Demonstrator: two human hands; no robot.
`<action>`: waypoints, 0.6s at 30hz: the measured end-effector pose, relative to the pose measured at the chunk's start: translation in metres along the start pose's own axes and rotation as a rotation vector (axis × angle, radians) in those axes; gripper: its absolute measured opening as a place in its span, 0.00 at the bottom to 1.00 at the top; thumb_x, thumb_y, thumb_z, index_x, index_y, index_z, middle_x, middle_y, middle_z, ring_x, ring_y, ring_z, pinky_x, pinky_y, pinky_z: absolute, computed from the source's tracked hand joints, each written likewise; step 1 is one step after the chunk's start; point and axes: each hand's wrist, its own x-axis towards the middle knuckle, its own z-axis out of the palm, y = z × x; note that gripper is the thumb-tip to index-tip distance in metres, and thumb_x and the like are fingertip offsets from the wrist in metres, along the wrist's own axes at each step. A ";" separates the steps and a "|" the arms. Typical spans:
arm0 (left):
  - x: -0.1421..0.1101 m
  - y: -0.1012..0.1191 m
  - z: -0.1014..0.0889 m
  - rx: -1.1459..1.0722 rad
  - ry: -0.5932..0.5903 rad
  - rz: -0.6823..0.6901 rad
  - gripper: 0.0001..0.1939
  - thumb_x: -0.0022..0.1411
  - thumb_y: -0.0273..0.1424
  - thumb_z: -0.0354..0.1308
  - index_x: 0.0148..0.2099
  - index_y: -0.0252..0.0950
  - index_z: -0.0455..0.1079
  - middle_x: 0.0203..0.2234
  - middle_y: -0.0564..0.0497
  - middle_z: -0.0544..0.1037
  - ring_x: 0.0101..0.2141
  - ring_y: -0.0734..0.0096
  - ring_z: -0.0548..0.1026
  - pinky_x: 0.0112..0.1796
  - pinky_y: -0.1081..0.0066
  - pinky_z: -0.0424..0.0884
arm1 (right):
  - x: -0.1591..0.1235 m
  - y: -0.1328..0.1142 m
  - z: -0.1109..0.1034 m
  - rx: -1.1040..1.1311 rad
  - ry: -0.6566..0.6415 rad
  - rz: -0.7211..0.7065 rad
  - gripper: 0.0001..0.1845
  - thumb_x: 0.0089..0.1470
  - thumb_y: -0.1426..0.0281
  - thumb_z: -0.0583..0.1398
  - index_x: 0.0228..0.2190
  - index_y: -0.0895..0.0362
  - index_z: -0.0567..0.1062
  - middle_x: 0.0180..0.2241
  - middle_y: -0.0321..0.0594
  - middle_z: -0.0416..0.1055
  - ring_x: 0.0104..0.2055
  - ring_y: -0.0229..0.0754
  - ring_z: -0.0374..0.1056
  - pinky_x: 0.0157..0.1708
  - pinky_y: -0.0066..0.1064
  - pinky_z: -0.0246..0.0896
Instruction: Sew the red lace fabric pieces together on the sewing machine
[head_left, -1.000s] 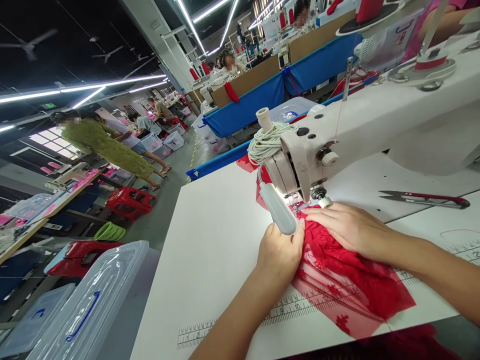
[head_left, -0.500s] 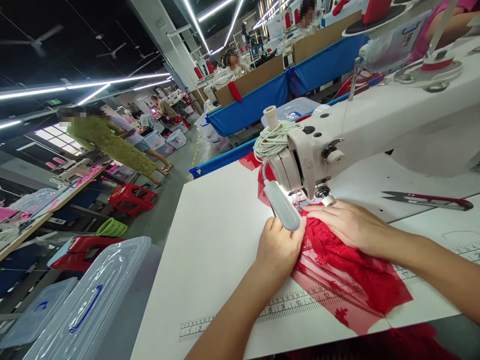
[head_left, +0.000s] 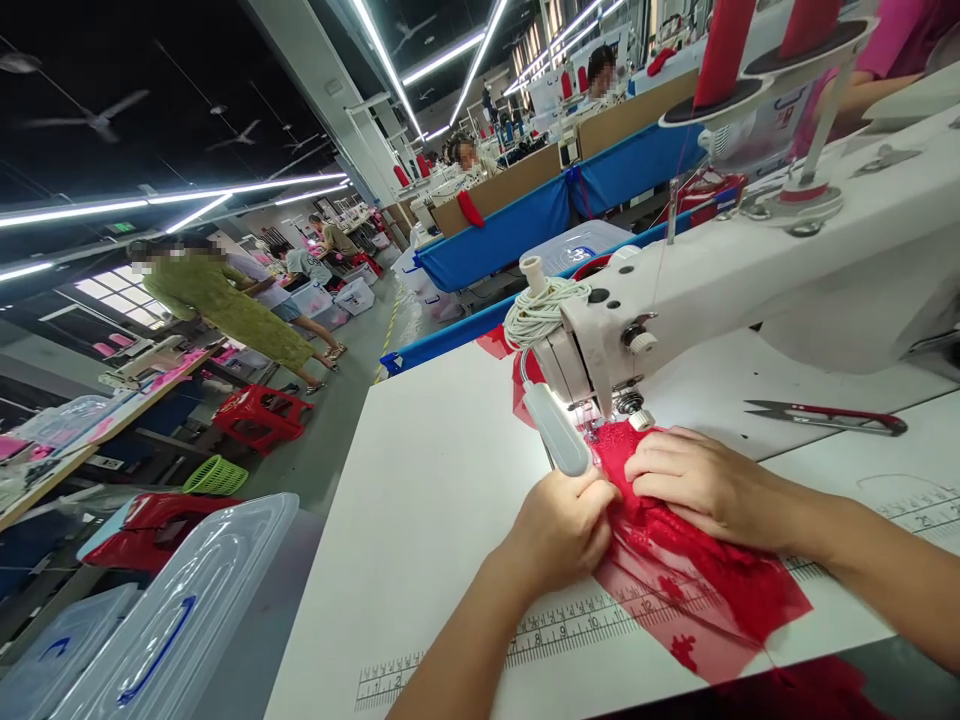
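Observation:
Red lace fabric (head_left: 697, 570), partly sheer, runs from under the needle area of a white sewing machine (head_left: 592, 350) toward the table's front edge. My left hand (head_left: 566, 520) is closed on the fabric's left edge, just below the grey lamp (head_left: 556, 430) on the machine head. Over the fabric's right side lies my right hand (head_left: 697, 485), its fingers stretched out and pressing it down. The lamp partly hides the presser foot.
Thread snips (head_left: 825, 415) lie right of my right hand. A printed ruler (head_left: 555, 635) runs along the white table (head_left: 427, 500). Red thread cones (head_left: 724, 60) stand above the machine. Lidded plastic boxes (head_left: 195, 600) and red stools (head_left: 259, 415) are at the left; people work beyond.
Both hands have moved back from the needle toward me, and more red lace shows between them and the presser foot. The left fingers are more curled. The whole view has shifted slightly.

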 end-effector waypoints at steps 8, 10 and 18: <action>0.000 0.003 0.005 -0.042 0.013 -0.051 0.16 0.74 0.31 0.46 0.33 0.36 0.68 0.28 0.50 0.71 0.29 0.67 0.68 0.31 0.68 0.68 | -0.002 -0.002 0.002 -0.077 0.021 0.030 0.15 0.55 0.84 0.50 0.29 0.54 0.68 0.29 0.37 0.68 0.32 0.43 0.56 0.32 0.36 0.51; -0.001 0.006 0.002 -0.037 0.018 -0.082 0.15 0.75 0.33 0.45 0.40 0.34 0.71 0.30 0.48 0.73 0.30 0.65 0.69 0.31 0.67 0.70 | -0.001 -0.002 0.001 -0.083 0.028 0.046 0.14 0.53 0.84 0.50 0.27 0.53 0.66 0.27 0.37 0.66 0.31 0.43 0.55 0.31 0.36 0.50; -0.005 0.014 0.000 0.103 0.005 -0.044 0.35 0.76 0.52 0.39 0.61 0.27 0.70 0.54 0.30 0.75 0.42 0.56 0.77 0.41 0.59 0.78 | 0.001 -0.004 -0.009 -0.130 -0.006 0.033 0.17 0.54 0.84 0.52 0.36 0.57 0.76 0.49 0.47 0.78 0.41 0.45 0.70 0.38 0.37 0.69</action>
